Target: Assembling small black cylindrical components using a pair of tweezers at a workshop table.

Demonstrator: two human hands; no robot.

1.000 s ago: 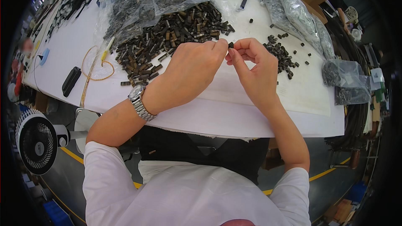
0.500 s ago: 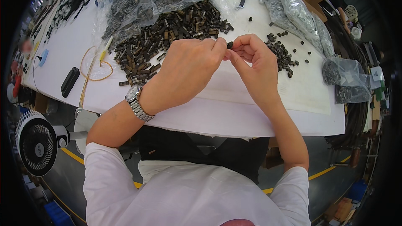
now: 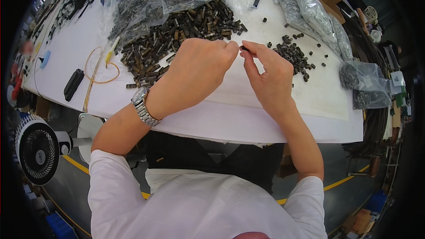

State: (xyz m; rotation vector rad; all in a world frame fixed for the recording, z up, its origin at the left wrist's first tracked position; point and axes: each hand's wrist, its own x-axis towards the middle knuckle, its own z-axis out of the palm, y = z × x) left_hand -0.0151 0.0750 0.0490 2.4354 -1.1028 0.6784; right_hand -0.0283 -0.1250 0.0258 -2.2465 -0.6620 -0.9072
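Observation:
Above the table, my right hand point(image 3: 272, 68) pinches a small dark block-like piece point(image 3: 245, 48) between thumb and forefinger. Close beside it is my left hand point(image 3: 195, 71), back turned up and fingers closed; what its fingertips hold, if anything, is hidden. Behind my left hand spreads a big heap of small dark brown and black pieces point(image 3: 177, 33). A smaller pile of short black pieces point(image 3: 294, 55) lies just beyond my right hand, with a few scattered around it.
Clear plastic bags point(image 3: 146, 6) of dark parts lie behind the heap, and filled bags point(image 3: 365, 84) sit at the right edge. Left on the white table point(image 3: 283, 124) are a black oblong case point(image 3: 74, 85) and a yellow-handled tool point(image 3: 113, 51). A fan point(image 3: 39, 150) stands lower left.
My right hand has shifted slightly and its fingers have straightened, tilting the dark piece. A small gap now shows between the two hands' fingertips. My left hand has barely moved.

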